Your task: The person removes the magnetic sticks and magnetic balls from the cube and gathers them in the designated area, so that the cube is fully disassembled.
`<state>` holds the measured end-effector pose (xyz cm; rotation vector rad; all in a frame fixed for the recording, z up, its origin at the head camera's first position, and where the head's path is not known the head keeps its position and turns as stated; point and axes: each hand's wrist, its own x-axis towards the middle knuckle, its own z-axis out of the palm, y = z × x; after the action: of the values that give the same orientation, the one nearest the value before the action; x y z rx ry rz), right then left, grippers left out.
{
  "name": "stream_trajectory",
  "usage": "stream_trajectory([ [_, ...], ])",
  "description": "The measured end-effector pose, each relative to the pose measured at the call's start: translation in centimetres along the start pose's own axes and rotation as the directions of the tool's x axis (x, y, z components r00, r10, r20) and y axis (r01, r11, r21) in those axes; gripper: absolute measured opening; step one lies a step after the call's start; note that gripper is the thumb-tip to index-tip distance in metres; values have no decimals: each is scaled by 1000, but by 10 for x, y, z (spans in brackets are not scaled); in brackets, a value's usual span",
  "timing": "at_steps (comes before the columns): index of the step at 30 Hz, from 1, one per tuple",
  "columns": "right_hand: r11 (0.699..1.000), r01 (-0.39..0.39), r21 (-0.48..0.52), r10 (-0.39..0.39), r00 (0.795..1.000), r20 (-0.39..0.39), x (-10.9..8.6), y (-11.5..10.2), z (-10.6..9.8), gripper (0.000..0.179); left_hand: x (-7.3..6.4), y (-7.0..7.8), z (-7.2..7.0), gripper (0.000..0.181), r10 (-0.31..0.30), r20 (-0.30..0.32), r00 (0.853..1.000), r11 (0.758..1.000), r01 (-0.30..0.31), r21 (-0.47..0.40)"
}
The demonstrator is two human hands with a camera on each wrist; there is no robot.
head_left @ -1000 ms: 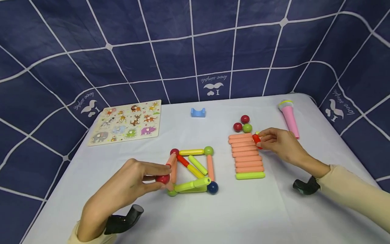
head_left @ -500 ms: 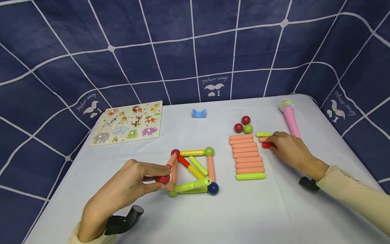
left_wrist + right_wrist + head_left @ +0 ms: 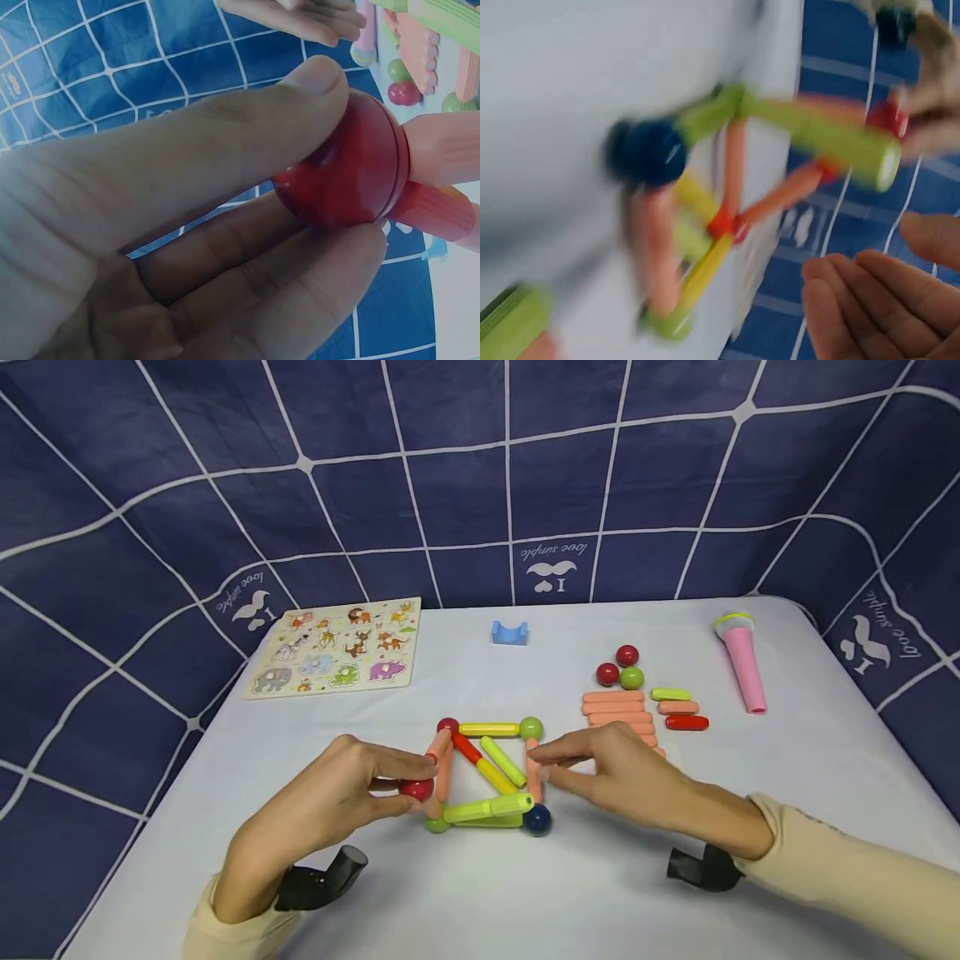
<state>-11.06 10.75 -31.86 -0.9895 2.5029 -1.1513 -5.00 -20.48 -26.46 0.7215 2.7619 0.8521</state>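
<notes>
My left hand (image 3: 330, 802) pinches a red ball (image 3: 341, 176) between thumb and fingers, at the near left of a rod-and-ball frame. A pink rod (image 3: 446, 148) and a red rod (image 3: 433, 212) join that ball. The frame has a navy ball (image 3: 537, 819), a green ball (image 3: 532, 727), a yellow rod (image 3: 489, 729) and another red ball (image 3: 448, 727) at its corners and sides. A green rod (image 3: 491, 808) slants up with a free end. Holding nothing, my right hand (image 3: 626, 772) hovers by the frame's right pink rod (image 3: 534, 777), its fingers extended.
Several pink rods (image 3: 615, 708) lie in a row, partly behind my right hand. Beside them are a short red rod (image 3: 687, 722), two other short rods and three balls (image 3: 627, 656). Farther out are a pink microphone (image 3: 745, 668), a blue piece (image 3: 510, 633) and an animal puzzle board (image 3: 337, 647).
My right hand has laid the short red rod down beside the other short rods, let go, and moved left to the frame. My left hand keeps its grip on the red ball.
</notes>
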Motion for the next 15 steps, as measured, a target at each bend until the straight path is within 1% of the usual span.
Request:
stream_trajectory([
  [3,998,64,26,-66,995,73,5,-17,12,34,0,0,0,35,4,-1,1000,1000,-4,0],
  [6,996,89,22,-90,990,104,8,-23,19,34,0,0,0,35,9,-5,1000,1000,-9,2],
  [10,996,89,6,-89,990,106,9,-24,23,26,1,0,0,35,11,-2,1000,1000,-11,2],
  [12,997,79,16,-80,992,102,8,-23,24,23,1,0,-1,34,9,-1,1000,1000,-9,2],
  [15,997,52,60,-59,992,110,7,-22,23,22,-1,0,-1,35,-1,0,1000,1000,1,-8],
])
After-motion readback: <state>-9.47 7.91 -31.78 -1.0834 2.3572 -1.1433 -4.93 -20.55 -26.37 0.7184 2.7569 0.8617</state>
